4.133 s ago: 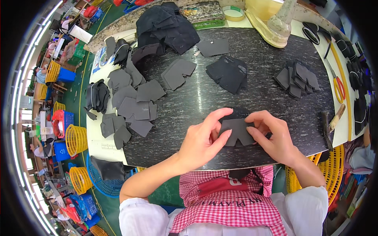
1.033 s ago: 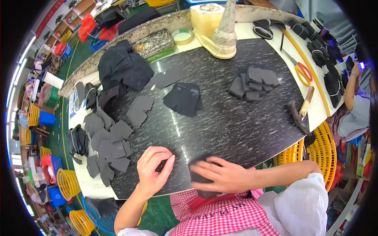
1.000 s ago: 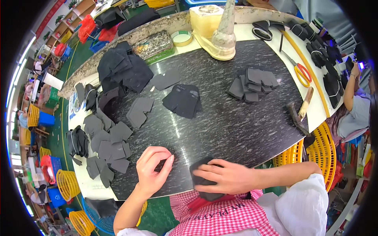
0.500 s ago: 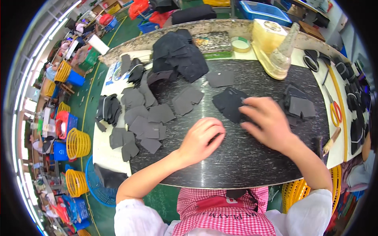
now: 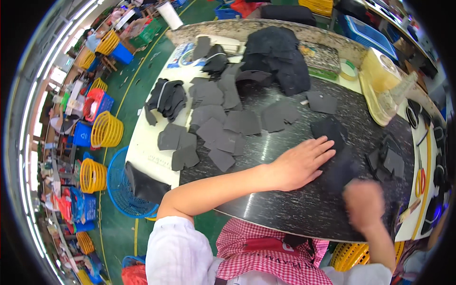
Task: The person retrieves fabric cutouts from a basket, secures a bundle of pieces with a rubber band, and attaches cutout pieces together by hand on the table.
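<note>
On the black speckled work board point(image 5: 247, 175) my left hand point(image 5: 300, 164) lies flat with its fingers stretched out, fingertips at the near edge of a dark cut piece point(image 5: 328, 132). My right hand point(image 5: 365, 204) is blurred, its fingers curled closed near the board's front right. From them a smeared black cut piece point(image 5: 341, 175) trails toward the left fingertips. To the right lies a small pile of black pieces point(image 5: 385, 159). Grey cut pieces point(image 5: 216, 135) are spread left of my hands, and a single grey piece point(image 5: 322, 101) lies beyond them.
A heap of black pieces point(image 5: 280, 57) sits at the back, beside a tape roll point(image 5: 348, 70) and a yellowed tool stand point(image 5: 375, 78). A tied black bundle point(image 5: 167, 99) lies left. Scissors point(image 5: 420, 180) are at the right edge. A blue basket point(image 5: 124, 190) stands left of the table.
My left hand has moved right and flattened beside the dark piece. My right hand has drawn back toward me, a black piece trailing from it. The view has shifted.
</note>
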The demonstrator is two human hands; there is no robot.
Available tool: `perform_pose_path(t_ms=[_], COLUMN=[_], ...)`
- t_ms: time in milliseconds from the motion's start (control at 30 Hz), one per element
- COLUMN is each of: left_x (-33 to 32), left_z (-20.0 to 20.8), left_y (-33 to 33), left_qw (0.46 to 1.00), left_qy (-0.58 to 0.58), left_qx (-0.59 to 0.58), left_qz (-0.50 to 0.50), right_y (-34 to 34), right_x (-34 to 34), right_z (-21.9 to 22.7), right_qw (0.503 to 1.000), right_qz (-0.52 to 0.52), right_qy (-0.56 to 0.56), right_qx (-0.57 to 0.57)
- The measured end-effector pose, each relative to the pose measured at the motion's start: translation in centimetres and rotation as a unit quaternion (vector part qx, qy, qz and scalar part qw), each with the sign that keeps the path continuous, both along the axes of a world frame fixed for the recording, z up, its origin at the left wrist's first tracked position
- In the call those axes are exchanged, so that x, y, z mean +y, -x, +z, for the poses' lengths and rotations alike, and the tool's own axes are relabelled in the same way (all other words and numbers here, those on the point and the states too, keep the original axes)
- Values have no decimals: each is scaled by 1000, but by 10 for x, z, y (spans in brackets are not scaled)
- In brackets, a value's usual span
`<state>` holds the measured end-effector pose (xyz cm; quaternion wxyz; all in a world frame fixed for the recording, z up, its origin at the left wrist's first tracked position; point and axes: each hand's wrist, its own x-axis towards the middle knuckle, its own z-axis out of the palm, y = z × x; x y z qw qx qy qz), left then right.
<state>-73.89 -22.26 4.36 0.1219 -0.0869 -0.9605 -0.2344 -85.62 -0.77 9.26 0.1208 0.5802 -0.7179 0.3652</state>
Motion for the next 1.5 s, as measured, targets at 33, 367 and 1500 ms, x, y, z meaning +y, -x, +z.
perform_pose_path(t_ms=[33,367,1500], left_x=[1,-115,-152], left_z=[-4,50,19], left_y=[2,-119,-118], left_qw=[998,940,931], left_qy=[-52,99,227], left_qx=[27,104,56], left_qz=[-10,310,281], right_y=[-10,-34,-21], right_x=[7,-148,-274], right_z=[-10,18,-14], right_qw=[986,954,845], right_qz=[123,272,223], right_qy=[-98,-68,-93], right_qx=[52,-109,-477])
